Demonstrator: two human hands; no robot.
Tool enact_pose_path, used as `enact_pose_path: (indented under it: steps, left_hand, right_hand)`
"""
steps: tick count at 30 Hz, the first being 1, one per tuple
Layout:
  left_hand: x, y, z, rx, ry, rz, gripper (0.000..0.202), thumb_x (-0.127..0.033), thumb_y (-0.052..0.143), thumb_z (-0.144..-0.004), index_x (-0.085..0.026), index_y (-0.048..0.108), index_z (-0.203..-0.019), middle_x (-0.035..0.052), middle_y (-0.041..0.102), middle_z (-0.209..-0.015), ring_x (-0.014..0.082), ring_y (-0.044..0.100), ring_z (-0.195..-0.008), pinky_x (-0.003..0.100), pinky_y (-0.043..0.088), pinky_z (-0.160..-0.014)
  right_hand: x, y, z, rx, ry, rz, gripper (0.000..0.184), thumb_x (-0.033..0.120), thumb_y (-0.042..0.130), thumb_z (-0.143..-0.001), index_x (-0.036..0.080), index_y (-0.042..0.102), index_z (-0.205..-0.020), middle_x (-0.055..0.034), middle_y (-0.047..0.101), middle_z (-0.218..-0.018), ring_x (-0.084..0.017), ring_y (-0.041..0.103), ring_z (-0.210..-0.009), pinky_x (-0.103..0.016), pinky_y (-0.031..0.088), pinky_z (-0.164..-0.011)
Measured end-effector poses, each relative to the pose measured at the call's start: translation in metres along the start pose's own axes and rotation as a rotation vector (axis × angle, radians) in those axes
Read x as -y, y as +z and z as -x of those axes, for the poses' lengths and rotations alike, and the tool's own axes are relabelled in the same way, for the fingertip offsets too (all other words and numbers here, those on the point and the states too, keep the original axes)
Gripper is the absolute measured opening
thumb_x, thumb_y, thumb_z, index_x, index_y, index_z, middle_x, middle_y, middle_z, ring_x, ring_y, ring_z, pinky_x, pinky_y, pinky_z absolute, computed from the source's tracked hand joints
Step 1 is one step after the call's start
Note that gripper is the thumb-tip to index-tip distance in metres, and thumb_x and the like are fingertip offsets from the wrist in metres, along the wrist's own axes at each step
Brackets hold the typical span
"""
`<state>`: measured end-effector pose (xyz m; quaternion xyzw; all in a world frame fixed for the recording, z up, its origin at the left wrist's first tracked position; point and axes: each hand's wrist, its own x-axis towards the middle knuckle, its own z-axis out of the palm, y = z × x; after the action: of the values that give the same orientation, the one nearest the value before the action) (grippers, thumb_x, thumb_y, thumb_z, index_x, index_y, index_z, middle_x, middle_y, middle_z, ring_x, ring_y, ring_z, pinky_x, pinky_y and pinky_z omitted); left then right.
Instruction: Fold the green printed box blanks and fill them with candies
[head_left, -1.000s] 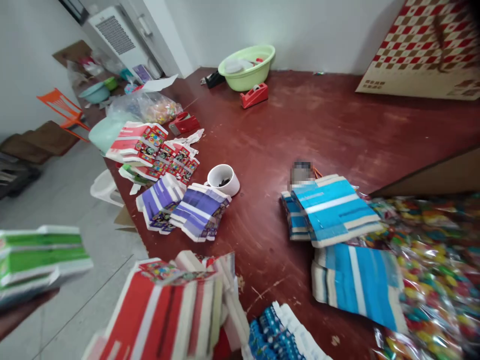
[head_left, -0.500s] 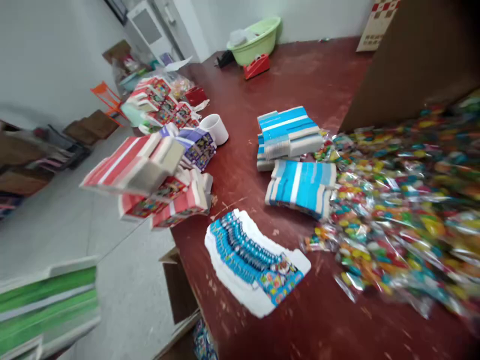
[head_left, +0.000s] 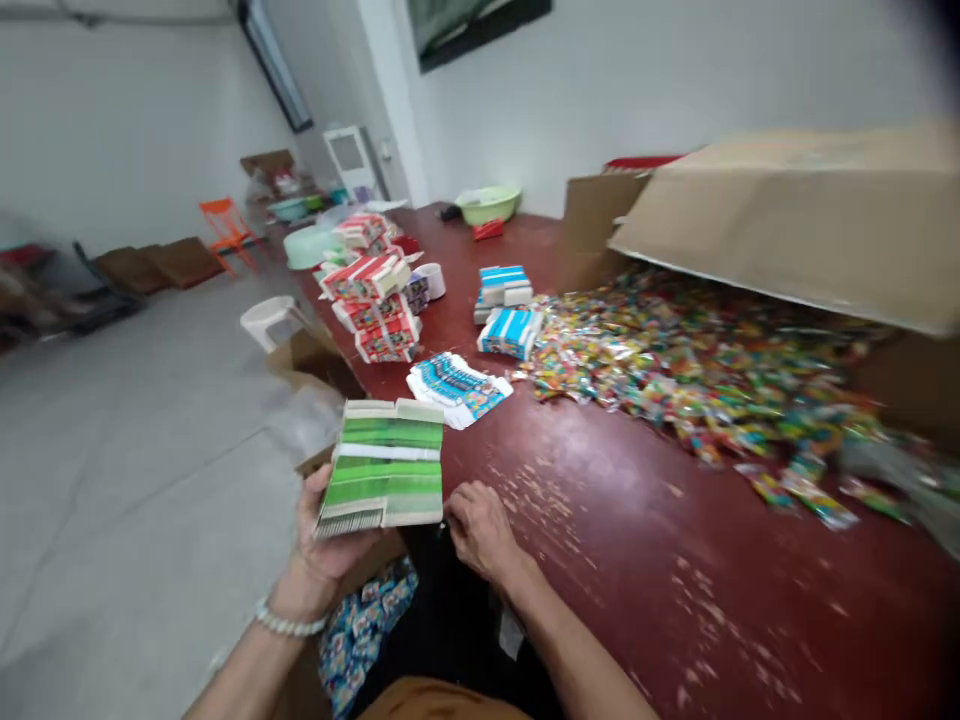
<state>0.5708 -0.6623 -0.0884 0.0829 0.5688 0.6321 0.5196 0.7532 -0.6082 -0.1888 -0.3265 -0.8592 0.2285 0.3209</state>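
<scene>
**Gripped: green stack in left hand**

Clasped from below, the green stack [head_left: 384, 462] sits in my left hand [head_left: 324, 548], off the table's near edge. From here I see the table [head_left: 637, 520], then the tipped carton [head_left: 795, 225], the candy pile [head_left: 675, 365] and red boxes [head_left: 369, 295]. My right hand [head_left: 480, 525] rests on the edge, fingers loosely curled, holding nothing I can see.

I could read no text, brand or number anywhere; the printing on the green flat cartons [head_left: 384, 468] and blue cartons [head_left: 456, 382] was too blurred.
</scene>
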Motion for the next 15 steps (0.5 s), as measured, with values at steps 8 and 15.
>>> enact_pose_path:
  steps: [8, 15]
  left_hand:
    - [0.014, 0.082, -0.007, 0.376, 0.162, -0.474, 0.067, -0.037, 0.074, -0.053, -0.022, 0.065, -0.118, 0.0068, 0.076, -0.097, 0.0318, 0.072, -0.086, 0.044, 0.06, -0.077]
    - [0.086, 0.13, -0.019, 0.312, 0.76, -1.493, 0.098, -0.061, 0.076, -0.057, -0.026, 0.05, -0.145, 0.0208, 0.043, -0.146, 0.0516, 0.034, -0.133, 0.067, 0.027, -0.106]
  right_hand:
    - [0.019, -0.045, 0.076, -0.099, 0.149, 0.131, 0.024, 0.004, 0.059, -0.082, 0.027, 0.065, -0.085, 0.0023, 0.069, -0.087, -0.018, 0.063, -0.084, -0.03, 0.051, -0.075]
    - [0.043, -0.115, 0.216, -0.361, 0.418, 0.123, 0.04, 0.006, 0.045, -0.09, 0.037, 0.063, -0.109, -0.0028, 0.071, -0.096, -0.02, 0.07, -0.089, -0.031, 0.059, -0.077]
